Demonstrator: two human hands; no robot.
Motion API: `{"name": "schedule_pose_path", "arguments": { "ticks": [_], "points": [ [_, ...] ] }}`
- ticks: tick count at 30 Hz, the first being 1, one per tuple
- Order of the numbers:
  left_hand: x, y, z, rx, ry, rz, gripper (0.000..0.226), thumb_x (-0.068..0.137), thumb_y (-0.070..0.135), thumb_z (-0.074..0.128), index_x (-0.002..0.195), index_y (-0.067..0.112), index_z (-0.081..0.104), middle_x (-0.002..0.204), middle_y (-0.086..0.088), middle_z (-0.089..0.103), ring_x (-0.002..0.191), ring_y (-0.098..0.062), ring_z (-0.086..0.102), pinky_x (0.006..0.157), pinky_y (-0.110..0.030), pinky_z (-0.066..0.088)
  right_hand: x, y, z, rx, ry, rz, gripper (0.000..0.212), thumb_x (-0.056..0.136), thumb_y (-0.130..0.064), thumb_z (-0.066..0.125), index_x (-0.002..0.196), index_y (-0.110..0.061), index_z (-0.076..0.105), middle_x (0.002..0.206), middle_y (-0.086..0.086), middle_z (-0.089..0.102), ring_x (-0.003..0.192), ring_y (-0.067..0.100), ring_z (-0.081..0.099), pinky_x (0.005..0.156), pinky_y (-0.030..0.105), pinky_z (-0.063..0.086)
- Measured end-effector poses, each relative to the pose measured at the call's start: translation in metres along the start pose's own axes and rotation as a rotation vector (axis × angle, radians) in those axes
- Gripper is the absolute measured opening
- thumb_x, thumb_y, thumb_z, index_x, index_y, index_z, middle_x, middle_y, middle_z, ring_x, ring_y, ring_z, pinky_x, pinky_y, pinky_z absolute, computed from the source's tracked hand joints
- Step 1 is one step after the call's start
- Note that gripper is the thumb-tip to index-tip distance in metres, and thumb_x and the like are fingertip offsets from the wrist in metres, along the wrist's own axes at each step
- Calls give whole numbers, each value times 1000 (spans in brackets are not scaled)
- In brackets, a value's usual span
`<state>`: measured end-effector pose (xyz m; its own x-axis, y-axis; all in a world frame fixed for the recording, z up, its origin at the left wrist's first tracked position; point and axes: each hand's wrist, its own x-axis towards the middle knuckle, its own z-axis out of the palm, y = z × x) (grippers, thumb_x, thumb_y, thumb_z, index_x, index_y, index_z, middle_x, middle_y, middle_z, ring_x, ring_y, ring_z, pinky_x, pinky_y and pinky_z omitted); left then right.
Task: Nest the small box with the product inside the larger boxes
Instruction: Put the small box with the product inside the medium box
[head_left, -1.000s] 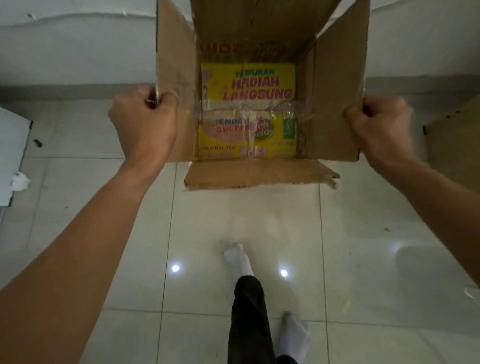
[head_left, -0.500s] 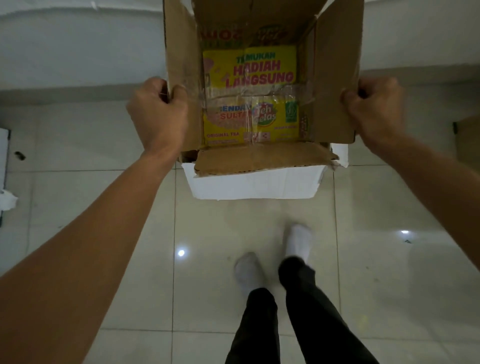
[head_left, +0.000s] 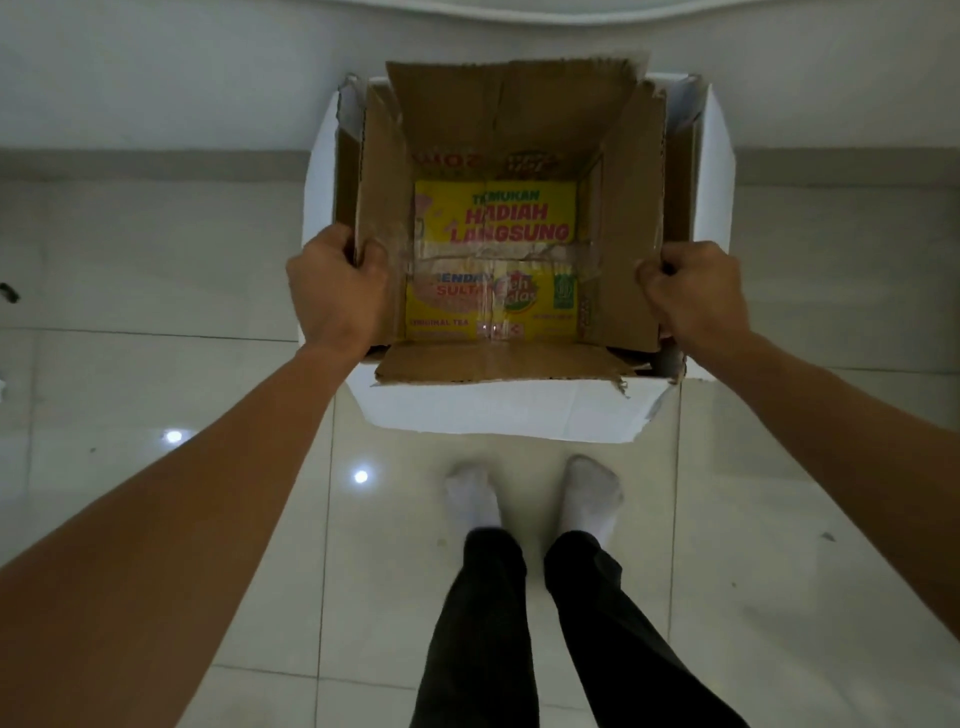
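Both hands, left hand (head_left: 337, 291) and right hand (head_left: 691, 296), grip the brown box (head_left: 498, 124) holding the yellow product box (head_left: 493, 260), now partly lowered into the white box (head_left: 519, 410).

Yellow product pack (head_left: 496, 260): "HADIAH LANGSUNG", "ORIGINAL TEA".

1. Our left hand (head_left: 337, 291) and right hand (head_left: 693, 296) grip the brown box's (head_left: 498, 119) side flaps.
2. Between our fingers lies the yellow tea box (head_left: 496, 260).
3. A white box (head_left: 498, 410) surrounds both.
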<state>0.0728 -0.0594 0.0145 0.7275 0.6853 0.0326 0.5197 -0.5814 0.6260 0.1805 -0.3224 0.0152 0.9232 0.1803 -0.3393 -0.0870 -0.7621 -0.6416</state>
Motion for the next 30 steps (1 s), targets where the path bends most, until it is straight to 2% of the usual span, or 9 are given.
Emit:
{"name": "schedule_pose_path", "arguments": {
  "ticks": [3,6,11,18,21,24,27,28,30],
  "points": [
    [8,-8,17,39,-27,-10,42,86,16,56,52,24,32,49,10,36,42,-4,34,39,-5,26,14,2,9,-43,-44,28,26,93,-15,51,80,5,61,88,27,67,78,43,65,70,54,56],
    [15,-16,31,55,-81,-38,30,86,19,54,59,10,44,50,8,40,44,-4,37,38,-5,26,24,5,16,-68,-69,58,27,92,-14,52,90,10,64,94,29,67,80,44,65,71,55,55],
    [25,-25,45,34,-105,-51,23,87,18,54,66,8,53,54,9,45,47,-4,42,40,-3,29,35,4,25,-61,-86,77,27,93,-15,53,89,8,65,92,26,68,81,43,65,73,52,56],
    [31,-37,55,42,-129,-44,27,87,14,55,61,10,47,51,11,41,44,-3,39,38,-3,25,52,7,35,-99,-77,86,27,91,-12,54,91,13,63,94,31,67,84,45,64,71,53,55],
    [36,-39,60,37,-155,-57,31,88,14,56,58,14,44,52,11,42,44,-3,39,38,-3,26,57,8,39,-93,-83,74,27,92,-15,55,92,11,64,95,28,68,81,44,65,61,40,56],
    [39,-38,61,36,-176,-86,27,88,15,56,63,10,49,53,10,44,46,-3,41,38,-4,28,56,9,42,-84,-61,48,27,92,-14,52,84,10,63,85,26,68,75,40,64,60,37,55],
    [42,-36,57,46,-123,-108,36,85,16,56,53,13,41,49,6,40,41,-4,40,37,-7,27,50,6,38,-103,22,18,27,92,-14,50,66,-5,53,57,9,50,54,23,47,47,17,35],
    [42,-36,55,39,-103,-107,38,85,16,57,51,14,39,48,7,38,40,-3,41,37,-7,28,48,6,37,-97,43,12,27,92,-14,50,65,-7,52,56,6,47,53,21,44,46,14,31],
    [39,-35,51,40,-86,-99,34,84,16,57,54,8,43,48,6,38,40,-5,39,37,-8,27,44,8,37,-80,62,27,26,92,-15,50,69,-4,56,64,11,54,59,23,50,51,18,34]
  ]
}}
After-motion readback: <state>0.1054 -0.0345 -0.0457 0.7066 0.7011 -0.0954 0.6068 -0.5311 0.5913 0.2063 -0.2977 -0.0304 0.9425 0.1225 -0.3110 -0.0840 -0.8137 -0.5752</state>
